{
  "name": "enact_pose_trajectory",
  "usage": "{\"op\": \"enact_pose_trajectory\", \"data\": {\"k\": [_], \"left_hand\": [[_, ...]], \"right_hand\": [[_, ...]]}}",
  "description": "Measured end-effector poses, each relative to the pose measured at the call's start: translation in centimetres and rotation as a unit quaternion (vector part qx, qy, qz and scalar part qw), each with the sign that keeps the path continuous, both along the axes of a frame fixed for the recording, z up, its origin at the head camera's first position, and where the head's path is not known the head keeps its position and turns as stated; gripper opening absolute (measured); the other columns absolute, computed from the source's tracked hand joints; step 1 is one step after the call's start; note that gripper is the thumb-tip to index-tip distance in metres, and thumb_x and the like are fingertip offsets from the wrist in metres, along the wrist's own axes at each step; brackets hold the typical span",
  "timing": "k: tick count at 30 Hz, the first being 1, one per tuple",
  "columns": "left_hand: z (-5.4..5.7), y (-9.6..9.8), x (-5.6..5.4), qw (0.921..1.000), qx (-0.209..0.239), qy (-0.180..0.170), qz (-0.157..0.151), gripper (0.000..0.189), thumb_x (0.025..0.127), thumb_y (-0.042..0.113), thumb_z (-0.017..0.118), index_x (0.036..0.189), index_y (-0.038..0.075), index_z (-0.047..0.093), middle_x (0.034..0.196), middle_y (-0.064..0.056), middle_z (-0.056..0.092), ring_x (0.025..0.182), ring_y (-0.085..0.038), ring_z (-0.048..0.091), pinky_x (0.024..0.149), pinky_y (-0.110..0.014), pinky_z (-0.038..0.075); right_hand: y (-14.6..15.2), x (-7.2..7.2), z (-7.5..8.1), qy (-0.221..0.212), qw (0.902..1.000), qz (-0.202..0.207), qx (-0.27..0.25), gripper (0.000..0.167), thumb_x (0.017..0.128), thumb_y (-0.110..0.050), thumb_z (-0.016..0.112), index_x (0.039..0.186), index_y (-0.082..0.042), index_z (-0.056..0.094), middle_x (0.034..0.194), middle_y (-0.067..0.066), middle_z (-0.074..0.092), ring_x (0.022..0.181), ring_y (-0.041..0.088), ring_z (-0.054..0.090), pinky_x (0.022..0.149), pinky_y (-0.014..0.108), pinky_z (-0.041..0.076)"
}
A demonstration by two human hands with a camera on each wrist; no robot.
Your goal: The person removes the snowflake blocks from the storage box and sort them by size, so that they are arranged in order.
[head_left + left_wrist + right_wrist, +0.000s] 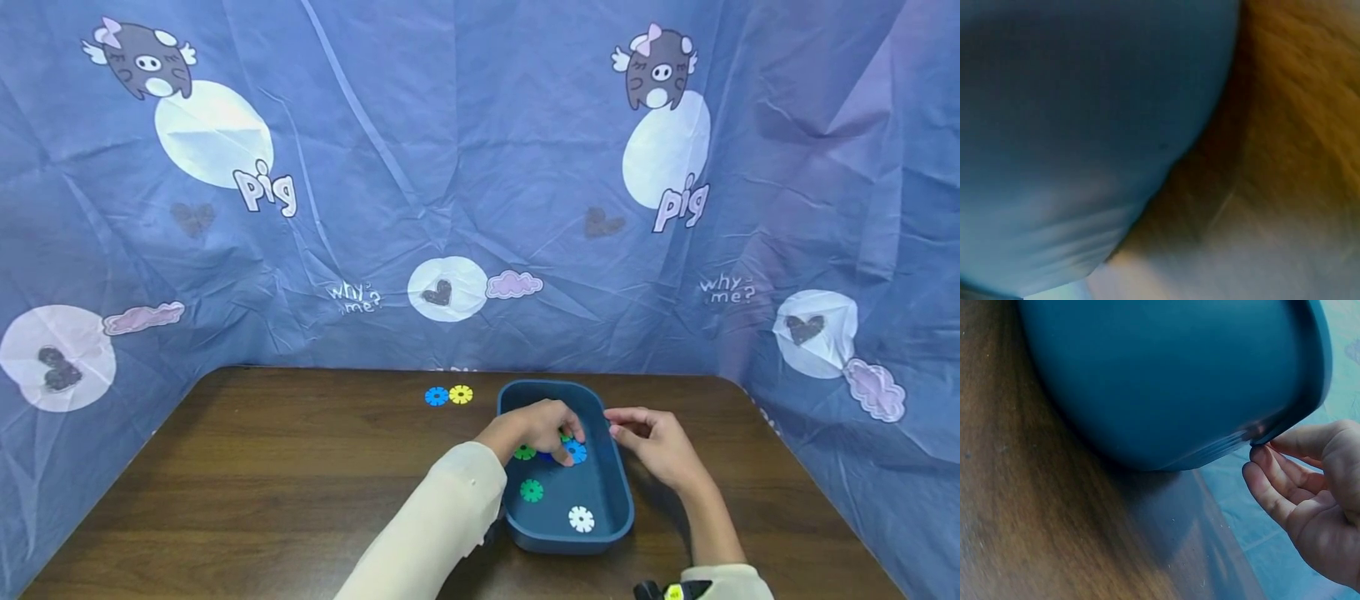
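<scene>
In the head view, my left hand (543, 423) reaches down into a dark blue rectangular bin (570, 546). Its thumb and fingers curl about a light blue notched plastic disc (576, 452); whether the disc is off the floor is unclear. Partly hidden around these fingers are a light green disc (525, 452) and a darker blue one (546, 456). Nearer the front of the bin lie a green disc (532, 491) and a white disc (581, 519). My right hand (660, 442) pinches the bin's right rim, its fingertips under the edge in the right wrist view.
Behind the bin, to its left, a blue disc (437, 396) and a yellow disc (461, 394) lie side by side on the brown wooden table (300, 467). A blue printed curtain (480, 200) hangs around the table's back and sides.
</scene>
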State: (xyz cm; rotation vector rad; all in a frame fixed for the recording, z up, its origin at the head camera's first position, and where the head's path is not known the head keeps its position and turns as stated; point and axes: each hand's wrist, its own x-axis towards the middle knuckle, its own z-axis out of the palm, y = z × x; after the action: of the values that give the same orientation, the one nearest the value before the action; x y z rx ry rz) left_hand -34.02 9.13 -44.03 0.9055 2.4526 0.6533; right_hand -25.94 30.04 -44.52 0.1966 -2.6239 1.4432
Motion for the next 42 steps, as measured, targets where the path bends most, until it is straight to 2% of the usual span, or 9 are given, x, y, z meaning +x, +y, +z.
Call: {"op": "enact_pose_trajectory", "data": {"k": [6, 10, 14, 18, 23, 26, 30, 35, 42], "left_hand": [[0.1, 0.1, 0.0, 0.9999, 0.004, 0.009, 0.002, 0.025, 0.084, 0.019, 0.086, 0.102, 0.022, 0.069, 0.106, 0.006, 0.063, 0.095, -0.009, 0.057, 0.09, -0.026, 0.052], [0.0, 0.1, -0.2, 0.9996, 0.006, 0.025, -0.007, 0.026, 0.082, 0.021, 0.089, 0.097, 0.023, 0.068, 0.104, 0.007, 0.059, 0.094, -0.008, 0.055, 0.089, -0.025, 0.05], [0.1, 0.0, -0.2, 0.9995, 0.015, 0.025, -0.015, 0.026, 0.081, 0.021, 0.089, 0.094, 0.023, 0.066, 0.1, 0.009, 0.06, 0.091, -0.009, 0.056, 0.084, -0.025, 0.049], [0.3, -0.1, -0.2, 0.9992, 0.034, 0.014, -0.016, 0.023, 0.084, 0.016, 0.087, 0.094, 0.021, 0.066, 0.093, 0.009, 0.064, 0.086, -0.008, 0.058, 0.077, -0.024, 0.05], [0.8, -0.4, -0.5, 0.9982, 0.049, 0.02, -0.028, 0.012, 0.091, 0.012, 0.079, 0.096, 0.018, 0.07, 0.09, 0.008, 0.067, 0.083, -0.006, 0.06, 0.071, -0.021, 0.051], [1.3, -0.9, -0.6, 0.9967, 0.079, 0.002, -0.017, 0.007, 0.094, 0.01, 0.075, 0.097, 0.015, 0.071, 0.091, 0.006, 0.069, 0.083, -0.008, 0.062, 0.071, -0.022, 0.052], [2.4, -1.9, -0.7, 0.9908, 0.133, -0.025, 0.009, 0.005, 0.096, 0.009, 0.072, 0.101, 0.011, 0.073, 0.091, 0.002, 0.07, 0.082, -0.016, 0.065, 0.073, -0.025, 0.055], [3.6, -3.3, -1.2, 0.9797, 0.191, -0.055, 0.029, 0.013, 0.097, 0.002, 0.067, 0.107, 0.005, 0.075, 0.09, -0.006, 0.073, 0.078, -0.023, 0.064, 0.073, -0.033, 0.058], [4.8, -5.7, -1.8, 0.9657, 0.239, -0.073, 0.07, 0.018, 0.095, -0.004, 0.065, 0.109, 0.002, 0.074, 0.089, -0.008, 0.071, 0.077, -0.019, 0.061, 0.073, -0.035, 0.057]], "right_hand": [[0.0, -0.2, 0.0, 0.002, 1.0, 0.003, 0.004, 0.024, 0.098, -0.005, 0.067, 0.121, 0.002, 0.073, 0.113, 0.017, 0.074, 0.093, 0.021, 0.07, 0.075, 0.025, 0.056], [0.0, -0.2, 0.0, 0.0, 1.0, 0.0, 0.008, 0.024, 0.099, -0.006, 0.067, 0.121, 0.001, 0.073, 0.113, 0.016, 0.074, 0.095, 0.023, 0.069, 0.076, 0.026, 0.056], [0.0, -0.1, 0.0, 0.0, 1.0, 0.001, 0.009, 0.024, 0.099, -0.006, 0.067, 0.121, 0.002, 0.072, 0.113, 0.016, 0.074, 0.095, 0.022, 0.068, 0.076, 0.026, 0.056], [0.0, -0.1, -0.1, 0.005, 1.0, 0.004, 0.004, 0.024, 0.098, -0.006, 0.068, 0.12, 0.003, 0.072, 0.112, 0.017, 0.074, 0.093, 0.019, 0.069, 0.075, 0.025, 0.056], [0.0, 0.0, -0.1, 0.014, 0.9998, 0.007, -0.008, 0.024, 0.097, -0.005, 0.069, 0.119, 0.004, 0.073, 0.11, 0.017, 0.075, 0.088, 0.013, 0.068, 0.073, 0.024, 0.055], [0.1, 0.0, -0.1, 0.019, 0.9997, 0.009, -0.014, 0.024, 0.096, -0.005, 0.07, 0.118, 0.005, 0.073, 0.109, 0.018, 0.075, 0.086, 0.011, 0.068, 0.073, 0.024, 0.055], [0.0, 0.0, 0.0, 0.015, 0.9998, 0.005, -0.012, 0.024, 0.097, -0.005, 0.07, 0.119, 0.005, 0.072, 0.11, 0.018, 0.075, 0.087, 0.013, 0.069, 0.073, 0.024, 0.056], [0.0, 0.0, 0.1, 0.008, 1.0, -0.004, 0.001, 0.024, 0.097, -0.006, 0.069, 0.119, 0.004, 0.072, 0.111, 0.018, 0.074, 0.089, 0.016, 0.069, 0.074, 0.024, 0.056], [-0.1, -0.1, -0.2, 0.003, 0.9999, -0.014, 0.001, 0.023, 0.097, -0.005, 0.069, 0.119, 0.002, 0.073, 0.111, 0.016, 0.075, 0.091, 0.016, 0.069, 0.075, 0.024, 0.055]]}}
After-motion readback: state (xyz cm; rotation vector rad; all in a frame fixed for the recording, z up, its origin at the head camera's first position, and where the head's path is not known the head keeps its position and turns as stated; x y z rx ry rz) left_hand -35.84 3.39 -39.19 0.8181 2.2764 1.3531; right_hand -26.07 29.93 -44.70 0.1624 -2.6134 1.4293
